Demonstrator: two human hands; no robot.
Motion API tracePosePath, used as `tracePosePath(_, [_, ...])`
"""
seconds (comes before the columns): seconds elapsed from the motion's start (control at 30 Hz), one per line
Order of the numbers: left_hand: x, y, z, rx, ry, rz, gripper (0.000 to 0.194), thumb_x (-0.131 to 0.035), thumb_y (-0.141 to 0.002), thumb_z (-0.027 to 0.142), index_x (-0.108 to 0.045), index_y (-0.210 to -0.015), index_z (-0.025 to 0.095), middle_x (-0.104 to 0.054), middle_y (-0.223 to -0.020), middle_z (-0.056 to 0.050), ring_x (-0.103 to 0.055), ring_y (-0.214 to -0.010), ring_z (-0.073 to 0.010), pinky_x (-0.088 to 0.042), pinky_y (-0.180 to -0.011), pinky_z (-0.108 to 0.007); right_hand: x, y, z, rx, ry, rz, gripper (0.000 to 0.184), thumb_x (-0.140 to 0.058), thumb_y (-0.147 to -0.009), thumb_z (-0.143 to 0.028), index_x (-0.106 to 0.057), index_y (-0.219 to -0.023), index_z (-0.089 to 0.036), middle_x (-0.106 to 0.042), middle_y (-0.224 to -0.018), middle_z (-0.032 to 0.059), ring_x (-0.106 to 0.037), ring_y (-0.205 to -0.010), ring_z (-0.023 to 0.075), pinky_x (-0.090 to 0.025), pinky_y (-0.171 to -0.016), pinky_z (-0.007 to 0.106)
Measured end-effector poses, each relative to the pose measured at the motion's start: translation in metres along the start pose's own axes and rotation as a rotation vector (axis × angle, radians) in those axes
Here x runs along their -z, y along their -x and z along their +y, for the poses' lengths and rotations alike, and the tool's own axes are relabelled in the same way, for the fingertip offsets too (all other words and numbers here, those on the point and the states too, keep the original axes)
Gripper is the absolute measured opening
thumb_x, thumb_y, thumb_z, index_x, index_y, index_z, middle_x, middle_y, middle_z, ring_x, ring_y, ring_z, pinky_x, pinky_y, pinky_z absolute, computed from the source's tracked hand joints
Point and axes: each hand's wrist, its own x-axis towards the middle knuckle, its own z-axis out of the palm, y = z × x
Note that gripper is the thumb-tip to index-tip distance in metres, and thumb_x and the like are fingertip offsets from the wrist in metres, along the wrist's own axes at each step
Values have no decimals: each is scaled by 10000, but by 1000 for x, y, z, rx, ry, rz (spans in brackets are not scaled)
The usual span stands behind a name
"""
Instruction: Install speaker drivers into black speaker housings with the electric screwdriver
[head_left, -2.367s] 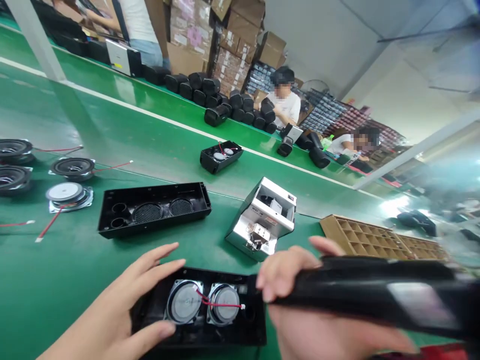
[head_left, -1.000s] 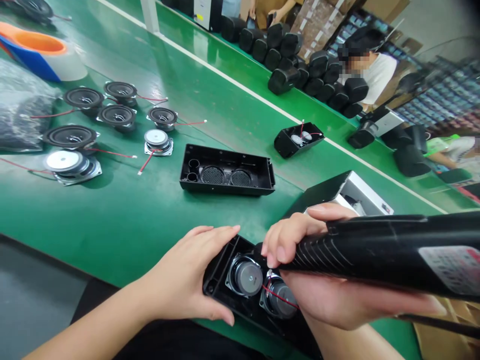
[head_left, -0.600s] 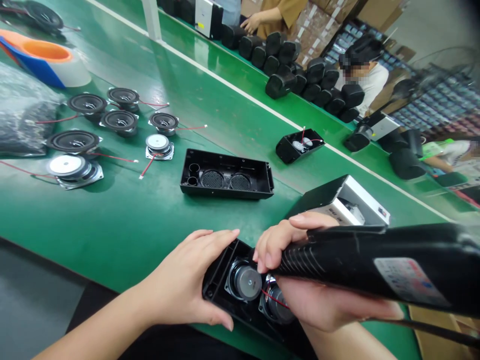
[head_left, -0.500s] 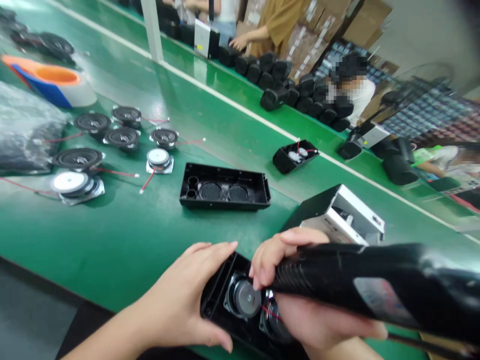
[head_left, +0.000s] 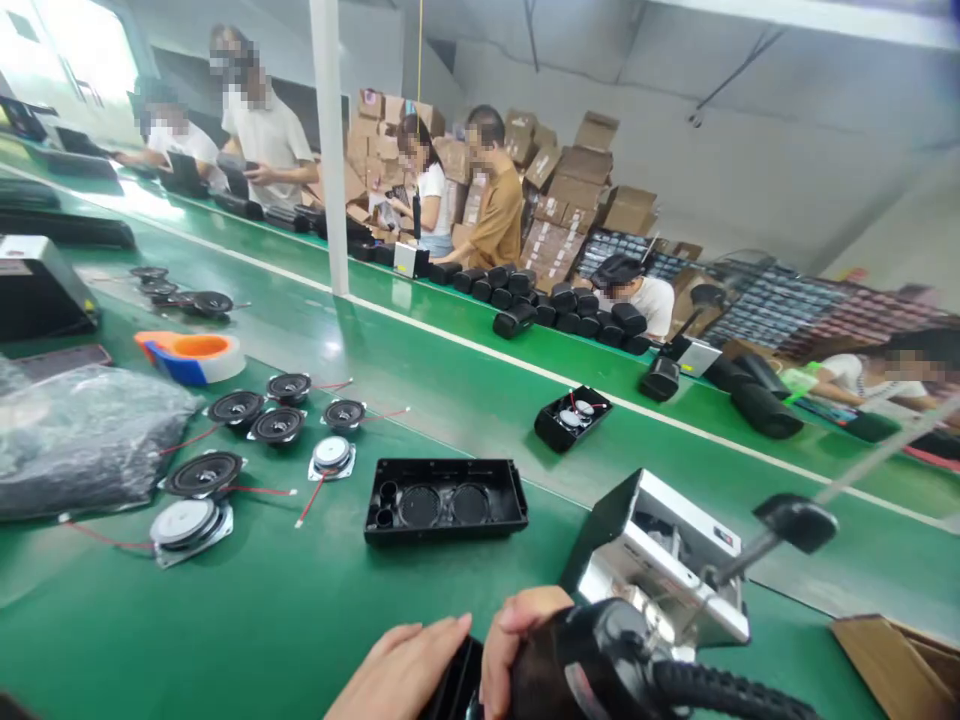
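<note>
At the bottom edge, my left hand [head_left: 401, 672] rests against the end of a black speaker shell [head_left: 454, 685], fingers curved round it; most of the shell is out of frame. My right hand [head_left: 517, 640] is wrapped round the black electric screwdriver [head_left: 600, 665], whose coiled cable [head_left: 720, 690] runs off to the right. An empty black shell [head_left: 445, 498] lies on the green bench [head_left: 300, 610] beyond my hands. Loose speaker drivers [head_left: 202, 473] with red wires lie at the left.
A silver screw feeder box [head_left: 660, 555] stands right of my hands. A tape roll [head_left: 191, 355] and a plastic bag [head_left: 82, 435] lie at left. Another small shell [head_left: 571, 417] rides the belt. A cardboard tray [head_left: 900, 655] sits bottom right. Several people work across the line.
The view has swung upward, so my hands and the shell dropped to the bottom edge. The screwdriver now points more toward the camera. Both hands keep their grips.
</note>
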Motion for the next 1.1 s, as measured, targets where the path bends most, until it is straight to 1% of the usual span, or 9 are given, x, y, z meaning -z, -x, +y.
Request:
tracePosePath(0.1, [16, -5, 30, 104, 114, -55, 1312, -989, -805, 726, -282, -1847, 358, -608, -1755, -204, -680, -1533, -450, -561, -1288, -626, -15, 23, 6, 96, 15, 263, 826, -730, -888, -1058, -755, -1134, -270, -666, -599, -37, -540, -419, 179, -510, -473, 300])
tracePosePath(0.2, [28, -11, 46, 120, 191, -79, 1353, -972, -757, 838, -299, -1829, 361, -605, -1757, -197, -654, -1557, -449, -478, -1338, -679, -22, 35, 2, 111, 47, 385, 797, -776, -899, -1016, -766, -1232, -292, -726, -702, -21, -604, -524, 196, -537, -577, 324])
tracePosePath(0.33, [29, -14, 48, 122, 216, -70, 1348, -949, -774, 857, -305, -1834, 327, -630, -1732, -206, -658, -1554, -444, -453, -1349, -667, -25, 34, -8, 97, 72, 438, 848, -754, -855, -1068, -765, -1216, -300, -705, -723, -39, -576, -557, 191, -519, -602, 321])
tracePosePath(0.43, [28, -14, 47, 126, 208, -66, 1360, -965, -769, 838, -308, -1837, 312, -636, -1726, -206, -654, -1560, -448, -453, -1348, -660, -29, 32, -10, 92, 84, 427, 792, -826, -859, -1009, -765, -1208, -300, -727, -766, -36, -609, -591, 191, -555, -631, 317])
tracePosePath(0.57, [29, -13, 47, 74, 177, -58, 1379, -950, -772, 861, -238, -1841, 361, -632, -1729, -190, -663, -1551, -438, -479, -1324, -653, -35, 30, -14, 103, 91, 428, 748, -846, -888, -965, -768, -1237, -307, -754, -822, -23, -644, -639, 188, -595, -702, 327])
tracePosePath(0.63, [29, -10, 46, 63, 124, -48, 1402, -916, -757, 914, -194, -1841, 395, -639, -1719, -183, -676, -1534, -443, -508, -1299, -658, -35, 28, -28, 98, 98, 437, 731, -801, -944, -948, -761, -1300, -312, -757, -834, -14, -642, -623, 187, -583, -666, 316])
tracePosePath(0.8, [28, -7, 40, 115, -28, -46, 1403, -845, -711, 1008, -214, -1833, 450, -667, -1702, -142, -704, -1484, -475, -627, -1183, -661, -19, 27, -101, 272, 211, 622, 687, -712, -1035, -915, -766, -1413, -345, -728, -741, -25, -643, -549, 220, -630, -579, 354])
tracePosePath(0.9, [28, -6, 34, 100, -56, -32, 1358, -818, -737, 1019, -259, -1833, 444, -679, -1697, -123, -720, -1462, -466, -664, -1145, -620, -3, 27, -134, 239, 337, 726, 755, -824, -966, -906, -741, -1421, -308, -686, -773, -28, -685, -602, 242, -676, -607, 407])
tracePosePath(1.1, [22, 1, 20, 98, -56, -9, 1352, -715, -747, 1082, -319, -1839, 391, -650, -1728, -128, -695, -1485, -464, -663, -1158, -588, 33, 27, -129, 172, 464, 785, 751, -859, -947, -873, -715, -1372, -272, -678, -878, -4, -721, -658, 251, -647, -556, 382])
